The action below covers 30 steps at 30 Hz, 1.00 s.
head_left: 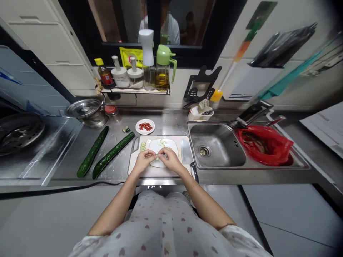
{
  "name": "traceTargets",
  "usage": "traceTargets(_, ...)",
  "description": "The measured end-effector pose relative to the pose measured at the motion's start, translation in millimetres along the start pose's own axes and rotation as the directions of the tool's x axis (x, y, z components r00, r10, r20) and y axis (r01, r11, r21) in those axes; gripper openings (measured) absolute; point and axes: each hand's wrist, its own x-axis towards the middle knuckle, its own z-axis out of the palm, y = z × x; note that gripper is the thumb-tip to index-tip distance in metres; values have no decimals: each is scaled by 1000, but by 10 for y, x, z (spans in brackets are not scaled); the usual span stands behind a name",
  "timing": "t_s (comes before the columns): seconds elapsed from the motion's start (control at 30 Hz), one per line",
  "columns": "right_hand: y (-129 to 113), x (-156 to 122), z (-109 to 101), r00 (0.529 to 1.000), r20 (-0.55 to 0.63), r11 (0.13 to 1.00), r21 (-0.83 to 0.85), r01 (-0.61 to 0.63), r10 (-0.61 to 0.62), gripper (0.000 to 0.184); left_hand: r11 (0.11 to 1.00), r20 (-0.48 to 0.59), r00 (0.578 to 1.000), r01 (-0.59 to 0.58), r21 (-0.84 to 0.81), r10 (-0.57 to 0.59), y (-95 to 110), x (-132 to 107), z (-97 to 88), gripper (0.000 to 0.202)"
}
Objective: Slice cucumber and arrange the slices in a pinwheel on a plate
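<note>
My left hand [146, 159] and my right hand [169, 157] meet over a white plate [173, 145]. Fingertips of both pinch a small pale-green cucumber slice [157, 158], mostly covered by the fingers. Folded cucumber slices [162, 142] lie at the plate's far side. Under the plate is a cutting board [139, 170], with a row of round cucumber slices [143, 146] on its left part. A kitchen knife [185, 150] rests along the board's right side, its black handle towards me.
Two whole cucumbers [92, 152] and some cucumber end pieces [125, 129] lie to the left. Behind the board stands a small plate [145, 132] of chopped red pieces. A sink [217, 142] and a red plastic bag [265, 146] are on the right, a steel pot [88, 110] back left.
</note>
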Motion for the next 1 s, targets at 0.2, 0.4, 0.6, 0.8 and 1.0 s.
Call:
traceTargets(0.2,80,-10,-58,998,-58,1000,18,-19,20,13,989,-64,987,147,-4,-147,21,-14,52,47)
traceTargets(0.4,77,-13,-181,993,-54,994,-38,103,-105,18,888,116,915,403,-220,-386,174,-17,178,57)
traceTargets(0.6,66,-1,-207,984,-36,984,-26,174,-175,16,869,91,929,367,-332,-358,308,-17,199,64)
traceTargets(0.8,103,-13,-156,993,-4,993,9,117,-117,12,892,40,959,277,-358,-281,304,4,194,64)
traceTargets(1.0,149,-13,-103,999,2,997,70,36,-36,13,937,25,990,141,-318,-141,256,19,205,59)
